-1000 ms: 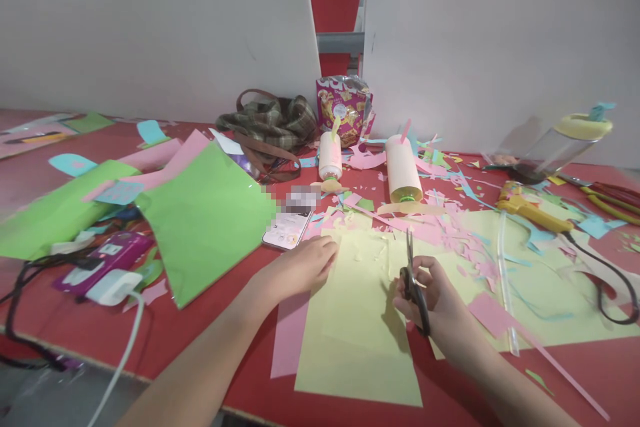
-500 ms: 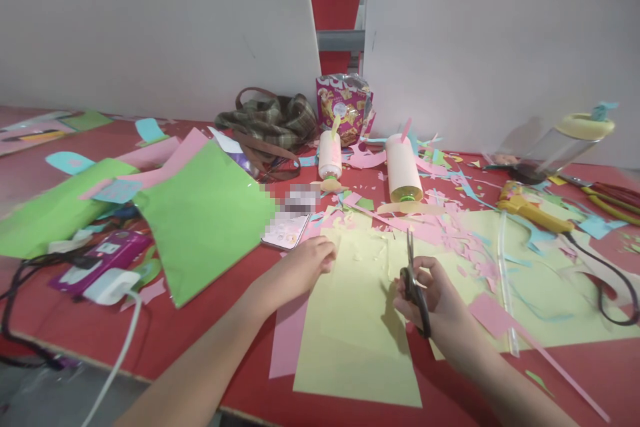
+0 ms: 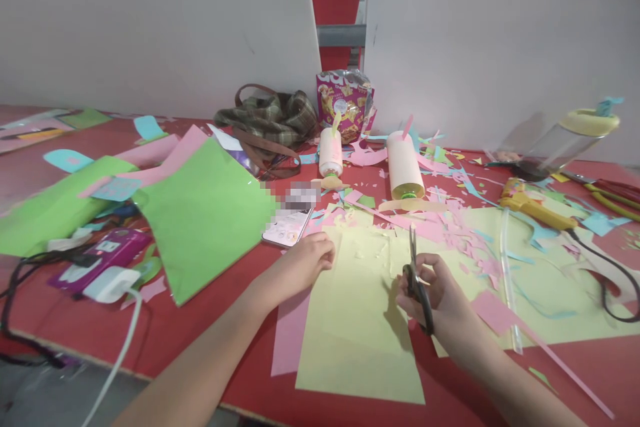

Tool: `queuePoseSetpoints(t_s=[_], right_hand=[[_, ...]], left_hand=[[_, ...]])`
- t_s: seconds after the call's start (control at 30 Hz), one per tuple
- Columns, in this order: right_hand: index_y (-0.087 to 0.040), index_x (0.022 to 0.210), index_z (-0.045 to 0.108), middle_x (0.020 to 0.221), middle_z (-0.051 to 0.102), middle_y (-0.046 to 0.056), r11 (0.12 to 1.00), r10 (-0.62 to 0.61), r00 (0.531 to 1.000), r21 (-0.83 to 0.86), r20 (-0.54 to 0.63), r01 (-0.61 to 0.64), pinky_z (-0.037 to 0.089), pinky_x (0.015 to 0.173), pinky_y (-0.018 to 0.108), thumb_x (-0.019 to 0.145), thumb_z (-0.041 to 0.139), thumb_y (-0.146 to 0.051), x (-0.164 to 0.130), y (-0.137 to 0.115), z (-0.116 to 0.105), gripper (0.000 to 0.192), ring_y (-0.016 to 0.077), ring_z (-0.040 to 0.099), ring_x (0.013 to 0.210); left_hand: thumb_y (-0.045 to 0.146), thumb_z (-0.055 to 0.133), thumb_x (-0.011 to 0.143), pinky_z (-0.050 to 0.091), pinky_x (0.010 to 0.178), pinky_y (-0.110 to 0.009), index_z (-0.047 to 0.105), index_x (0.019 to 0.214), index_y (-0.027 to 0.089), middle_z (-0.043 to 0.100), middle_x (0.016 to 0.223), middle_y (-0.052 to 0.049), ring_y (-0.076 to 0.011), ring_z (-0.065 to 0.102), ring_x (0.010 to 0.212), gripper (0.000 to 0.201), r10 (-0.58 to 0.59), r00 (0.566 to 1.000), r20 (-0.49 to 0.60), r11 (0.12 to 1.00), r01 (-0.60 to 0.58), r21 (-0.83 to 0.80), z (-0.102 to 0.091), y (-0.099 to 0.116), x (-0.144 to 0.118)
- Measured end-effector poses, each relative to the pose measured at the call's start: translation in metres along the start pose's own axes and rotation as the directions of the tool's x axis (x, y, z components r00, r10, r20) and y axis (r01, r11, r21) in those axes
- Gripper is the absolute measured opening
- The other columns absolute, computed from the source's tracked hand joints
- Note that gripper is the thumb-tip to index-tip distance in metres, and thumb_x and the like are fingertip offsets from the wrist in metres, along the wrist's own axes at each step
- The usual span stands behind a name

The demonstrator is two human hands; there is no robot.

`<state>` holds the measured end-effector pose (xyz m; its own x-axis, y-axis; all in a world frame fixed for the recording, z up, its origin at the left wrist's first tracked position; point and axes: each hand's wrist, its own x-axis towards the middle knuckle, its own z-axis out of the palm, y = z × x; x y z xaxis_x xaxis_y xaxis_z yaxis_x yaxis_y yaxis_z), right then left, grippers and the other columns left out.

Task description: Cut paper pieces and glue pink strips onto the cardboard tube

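Black-handled scissors [image 3: 419,290] are in my right hand [image 3: 440,297], blades together and pointing away from me over the right edge of a pale yellow sheet [image 3: 357,340]. The sheet lies flat, with a cut strip or flap near its top right. At its upper left edge rests my left hand [image 3: 313,257], fingers curled in; whether they pinch the paper is hidden. Part of a pink sheet [image 3: 290,340] shows beneath the yellow one. Beyond my hands stand two paper-wrapped cylinders, a larger one [image 3: 404,163] and a smaller one [image 3: 331,150].
A phone [image 3: 287,225] and a green sheet [image 3: 205,213] lie left, near a purple power strip [image 3: 103,257]. On the right are a yellow glue gun [image 3: 537,207], a clear tube [image 3: 506,280] and a clear bottle [image 3: 565,143]. Paper scraps litter the red table [image 3: 200,347].
Both hands and the scissors stay nearly in place over the yellow sheet. The view has shifted very slightly.
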<state>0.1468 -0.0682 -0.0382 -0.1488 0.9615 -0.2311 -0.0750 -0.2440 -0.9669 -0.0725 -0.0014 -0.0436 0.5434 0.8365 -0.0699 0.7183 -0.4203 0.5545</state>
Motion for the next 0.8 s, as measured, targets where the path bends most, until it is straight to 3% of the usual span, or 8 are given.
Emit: queuePoseSetpoints(t_s=[0.2,0.43,0.8], right_hand=[[-0.027,0.082,0.031,0.074,0.043,-0.004,1.000,0.017,1.000,-0.013,0.004,-0.016,0.039,0.051,0.021,0.066,0.062,-0.026,0.0000,-0.0006,0.0007,0.035,0.0109,0.047,0.066],[-0.026,0.083,0.033,0.074,0.046,-0.003,1.000,-0.001,1.000,-0.016,-0.002,0.001,0.040,0.055,0.022,0.066,0.062,-0.024,-0.0006,0.0008,0.0003,0.034,0.0110,0.050,0.067],[-0.027,0.083,0.033,0.073,0.045,-0.004,1.000,0.007,1.000,0.018,-0.002,-0.007,0.038,0.048,0.019,0.064,0.063,-0.022,0.0013,0.0016,-0.0007,0.036,0.0105,0.047,0.065]], left_hand=[[0.012,0.041,0.076,0.037,0.064,-0.024,0.051,0.074,0.018,0.051,0.075,0.000,-0.0111,0.047,0.069,0.011,-0.005,1.000,-0.016,1.000,0.005,0.001,-0.0035,0.0008,0.0013],[0.013,0.042,0.076,0.036,0.065,-0.023,0.050,0.071,0.017,0.048,0.076,0.001,-0.0103,0.045,0.070,0.010,0.027,1.000,0.000,0.999,-0.027,0.022,-0.0047,-0.0001,-0.0013],[0.008,0.040,0.075,0.036,0.064,-0.023,0.047,0.065,0.016,0.047,0.076,0.001,-0.0099,0.045,0.069,0.015,0.019,1.000,-0.010,1.000,-0.019,0.023,0.0005,-0.0044,-0.0015]])
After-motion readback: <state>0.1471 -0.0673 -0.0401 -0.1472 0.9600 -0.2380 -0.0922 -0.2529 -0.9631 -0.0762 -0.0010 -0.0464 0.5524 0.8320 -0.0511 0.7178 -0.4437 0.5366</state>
